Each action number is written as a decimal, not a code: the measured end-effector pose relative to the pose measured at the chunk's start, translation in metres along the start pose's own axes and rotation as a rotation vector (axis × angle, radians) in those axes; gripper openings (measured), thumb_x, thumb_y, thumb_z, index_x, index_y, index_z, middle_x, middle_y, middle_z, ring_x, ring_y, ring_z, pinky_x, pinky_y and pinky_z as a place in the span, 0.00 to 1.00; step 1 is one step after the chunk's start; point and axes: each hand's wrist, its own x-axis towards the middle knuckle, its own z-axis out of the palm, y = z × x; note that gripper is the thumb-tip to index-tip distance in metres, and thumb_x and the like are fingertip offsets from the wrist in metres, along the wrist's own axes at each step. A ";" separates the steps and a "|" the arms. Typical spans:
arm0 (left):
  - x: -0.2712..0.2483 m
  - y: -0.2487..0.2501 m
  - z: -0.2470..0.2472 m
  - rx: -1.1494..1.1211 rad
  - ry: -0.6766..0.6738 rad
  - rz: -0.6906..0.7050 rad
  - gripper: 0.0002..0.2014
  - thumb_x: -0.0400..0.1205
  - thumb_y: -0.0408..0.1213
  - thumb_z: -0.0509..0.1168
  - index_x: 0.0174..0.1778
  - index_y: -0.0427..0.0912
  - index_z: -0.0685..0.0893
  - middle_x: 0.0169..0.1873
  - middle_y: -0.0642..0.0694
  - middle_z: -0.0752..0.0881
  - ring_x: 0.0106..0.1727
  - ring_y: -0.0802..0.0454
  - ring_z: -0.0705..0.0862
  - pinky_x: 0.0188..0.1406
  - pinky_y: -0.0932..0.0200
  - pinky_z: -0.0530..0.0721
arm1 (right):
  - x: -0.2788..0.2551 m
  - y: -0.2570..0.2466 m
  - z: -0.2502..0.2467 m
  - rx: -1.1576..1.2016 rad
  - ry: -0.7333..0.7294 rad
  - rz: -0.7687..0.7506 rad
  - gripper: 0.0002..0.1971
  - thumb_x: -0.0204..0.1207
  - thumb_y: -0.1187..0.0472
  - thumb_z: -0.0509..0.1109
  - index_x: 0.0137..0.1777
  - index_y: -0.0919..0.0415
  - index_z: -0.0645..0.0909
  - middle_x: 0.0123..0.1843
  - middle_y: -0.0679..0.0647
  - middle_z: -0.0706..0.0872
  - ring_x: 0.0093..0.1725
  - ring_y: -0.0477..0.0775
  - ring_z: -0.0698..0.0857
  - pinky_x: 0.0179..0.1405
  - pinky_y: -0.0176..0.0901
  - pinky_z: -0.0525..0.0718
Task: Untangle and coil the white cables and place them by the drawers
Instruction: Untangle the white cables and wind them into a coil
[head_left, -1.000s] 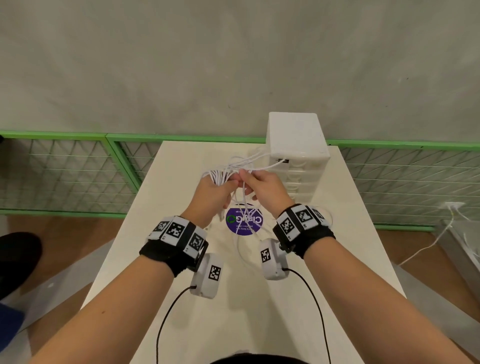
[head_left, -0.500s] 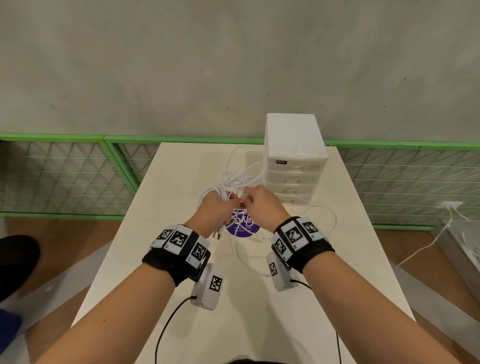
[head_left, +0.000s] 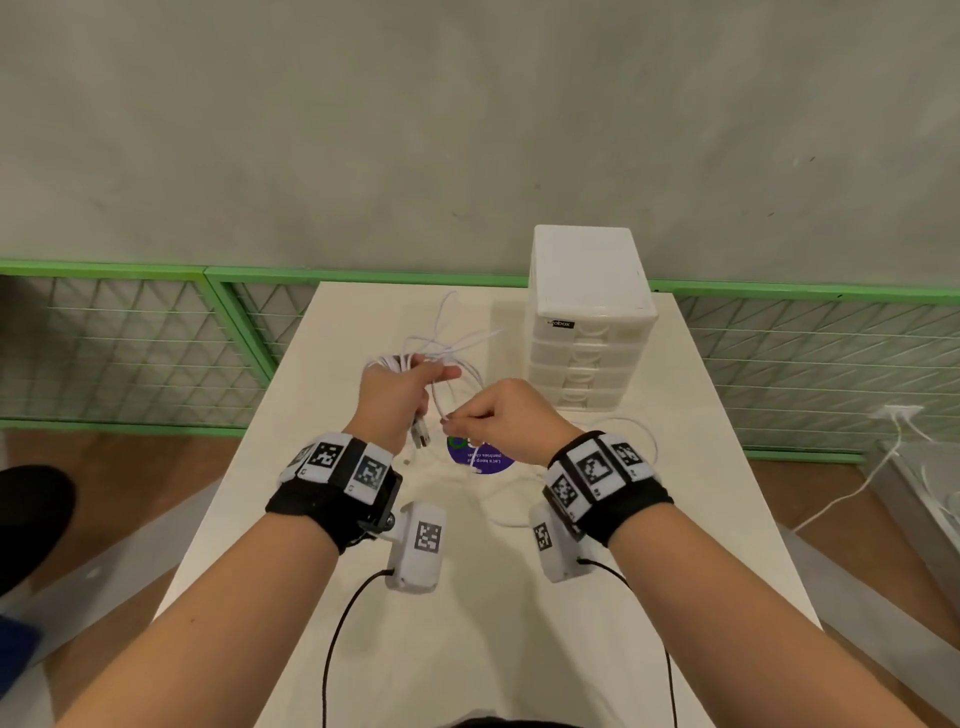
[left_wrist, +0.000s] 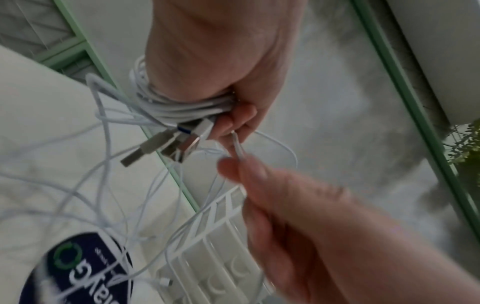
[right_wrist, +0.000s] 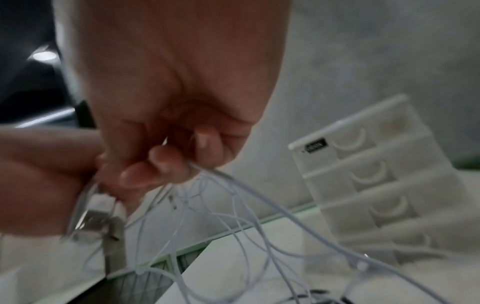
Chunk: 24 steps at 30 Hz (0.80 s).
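Note:
My left hand (head_left: 402, 387) grips a bundle of white cables (left_wrist: 179, 107) above the table, with several metal USB plugs (left_wrist: 166, 144) hanging from the fist. My right hand (head_left: 498, 410) is close beside it and pinches one thin white cable (left_wrist: 237, 147) between thumb and fingertip. Loose white strands (right_wrist: 259, 222) trail from both hands down to the table and loop across it. The white drawer unit (head_left: 587, 322) stands at the table's far right, just beyond my right hand.
A round purple sticker (head_left: 478, 457) lies on the white table (head_left: 467, 613) under my hands. Green-framed wire fencing (head_left: 130, 343) runs behind the table below a grey wall. Another white cable (head_left: 852, 483) crosses the wooden floor on the right.
My hands have drawn apart and come a little nearer to me. The right hand has pulled one thin strand out from the bundle held in the left.

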 end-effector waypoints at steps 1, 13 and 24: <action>0.002 0.001 -0.003 -0.012 0.027 0.017 0.09 0.76 0.28 0.68 0.34 0.42 0.76 0.39 0.38 0.91 0.16 0.56 0.64 0.16 0.66 0.63 | -0.002 0.005 -0.003 0.084 -0.030 0.032 0.11 0.74 0.56 0.74 0.42 0.65 0.90 0.33 0.50 0.90 0.31 0.39 0.82 0.36 0.30 0.77; 0.012 -0.012 -0.014 -0.117 0.088 -0.010 0.14 0.81 0.31 0.66 0.29 0.44 0.82 0.33 0.48 0.91 0.15 0.60 0.65 0.18 0.66 0.63 | -0.012 0.052 0.006 -0.207 -0.412 0.232 0.09 0.71 0.53 0.76 0.49 0.54 0.90 0.46 0.49 0.91 0.49 0.46 0.86 0.56 0.41 0.82; -0.001 -0.014 0.005 0.057 -0.044 -0.031 0.18 0.77 0.36 0.73 0.25 0.46 0.72 0.14 0.50 0.71 0.15 0.55 0.64 0.18 0.63 0.61 | 0.016 0.003 0.010 -0.049 0.056 -0.028 0.12 0.79 0.58 0.68 0.36 0.62 0.80 0.30 0.46 0.82 0.33 0.47 0.81 0.41 0.42 0.76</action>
